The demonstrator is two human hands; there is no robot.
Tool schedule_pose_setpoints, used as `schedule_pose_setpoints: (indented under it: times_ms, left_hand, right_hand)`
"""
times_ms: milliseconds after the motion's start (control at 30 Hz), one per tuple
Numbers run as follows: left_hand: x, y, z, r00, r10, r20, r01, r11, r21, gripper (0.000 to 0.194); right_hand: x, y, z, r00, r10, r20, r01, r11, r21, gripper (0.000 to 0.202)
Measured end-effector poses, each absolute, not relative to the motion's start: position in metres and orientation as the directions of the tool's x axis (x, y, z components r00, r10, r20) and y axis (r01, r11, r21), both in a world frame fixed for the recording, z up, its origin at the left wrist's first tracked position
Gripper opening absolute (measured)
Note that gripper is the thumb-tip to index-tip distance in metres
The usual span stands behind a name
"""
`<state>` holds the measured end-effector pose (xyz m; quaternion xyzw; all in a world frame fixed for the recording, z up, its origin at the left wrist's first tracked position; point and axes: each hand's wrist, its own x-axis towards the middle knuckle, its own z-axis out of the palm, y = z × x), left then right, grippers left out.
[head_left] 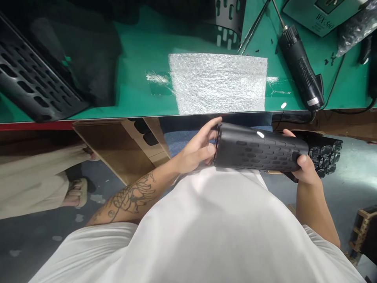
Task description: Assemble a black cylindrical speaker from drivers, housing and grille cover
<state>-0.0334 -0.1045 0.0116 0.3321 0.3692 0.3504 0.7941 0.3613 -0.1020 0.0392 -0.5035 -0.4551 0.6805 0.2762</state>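
A black, box-like housing with rows of oblong slots lies level across my lap, just below the table's front edge. My right hand grips its right end, thumb on the near face and a fingertip showing over the top edge. At the left end, my left hand has its thumb and fingers curled about the open rim, the index finger stretched along the top corner. Part of the left fingers is hidden behind that rim. Above the housing, a sheet of silvery bubble foam is taped flat to the green table.
A black electric screwdriver with a cord lies at the right, near tweezers, loose screws and a grey WX-360 box. Another slotted housing is at the left. Stacked black parts stand beyond my right hand. A person's leg shows at left.
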Motion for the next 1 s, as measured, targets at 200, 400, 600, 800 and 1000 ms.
schedule_pose_setpoints:
  times_ms: [200,400,600,800,1000]
  left_hand:
    - [0.0,-0.076,0.03,0.476,0.699,-0.533,-0.279,0.695,0.663,0.103]
    - [0.015,-0.057,0.032,0.546,0.58,-0.604,-0.202,0.791,0.578,0.08]
    - [0.01,-0.061,0.028,0.572,0.589,-0.571,-0.22,0.781,0.584,0.077]
    - [-0.012,-0.07,0.027,0.506,0.645,-0.574,-0.246,0.745,0.62,0.08]
    - [-0.048,-0.091,0.031,0.36,0.777,-0.517,-0.334,0.625,0.706,0.081]
  right_hand:
    - [0.36,-0.121,0.058,-0.414,0.547,-0.727,0.066,-0.779,-0.624,0.099]
    - [0.357,-0.153,0.083,-0.44,0.315,-0.841,0.007,-0.935,-0.354,0.11]
    - [0.343,-0.169,0.097,-0.408,0.338,-0.848,0.018,-0.926,-0.378,0.119]
    - [0.317,-0.151,0.103,-0.353,0.468,-0.81,0.09,-0.845,-0.527,0.12]
    - [0.288,-0.114,0.097,-0.478,0.556,-0.68,0.14,-0.716,-0.684,0.111]
